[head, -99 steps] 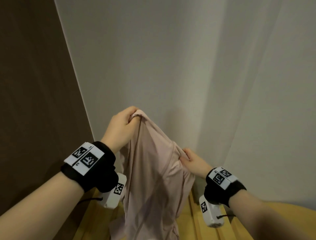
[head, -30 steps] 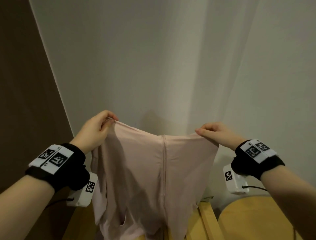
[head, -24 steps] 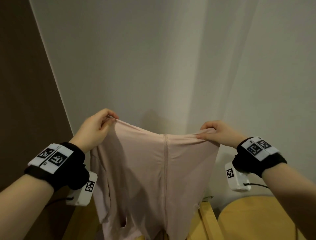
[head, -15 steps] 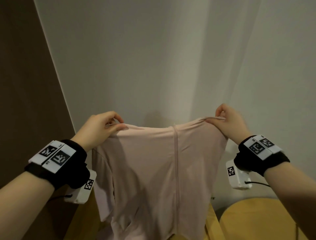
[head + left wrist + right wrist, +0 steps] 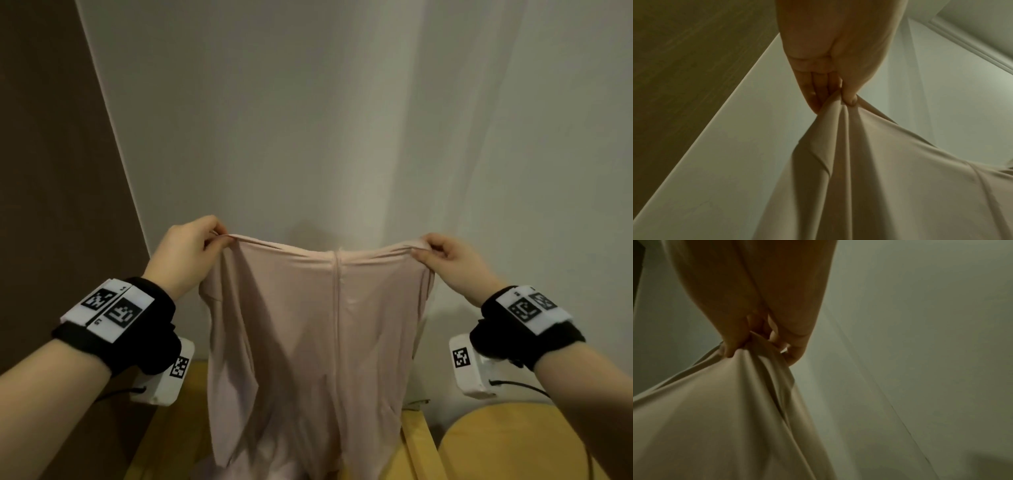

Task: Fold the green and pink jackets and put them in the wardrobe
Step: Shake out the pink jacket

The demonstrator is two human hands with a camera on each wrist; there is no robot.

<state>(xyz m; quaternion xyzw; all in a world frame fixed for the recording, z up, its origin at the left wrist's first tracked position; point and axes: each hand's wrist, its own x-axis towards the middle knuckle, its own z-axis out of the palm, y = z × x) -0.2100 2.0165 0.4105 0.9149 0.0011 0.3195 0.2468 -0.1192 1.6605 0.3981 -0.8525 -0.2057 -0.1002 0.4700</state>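
Note:
The pink jacket (image 5: pixel 308 335) hangs spread out in front of me, a centre seam running down its middle. My left hand (image 5: pixel 191 250) pinches its top left corner between thumb and fingers; the left wrist view shows that hand (image 5: pixel 830 91) with the cloth (image 5: pixel 879 178) bunched under the thumb. My right hand (image 5: pixel 445 257) pinches the top right corner, and the right wrist view shows this hand (image 5: pixel 760 340) gripping gathered fabric (image 5: pixel 725 410). The jacket's lower part drapes down onto a yellow wooden surface (image 5: pixel 178 442). No green jacket is in view.
A white wall (image 5: pixel 308 120) stands close behind the jacket. A dark brown panel (image 5: pixel 51 171) rises at the left. A round yellow wooden top (image 5: pixel 513 442) sits at the lower right, beside a yellow rail (image 5: pixel 418 442).
The jacket went from bunched between close hands to spread wide. In the last half second both hands have held their corners and the top edge has sagged a little.

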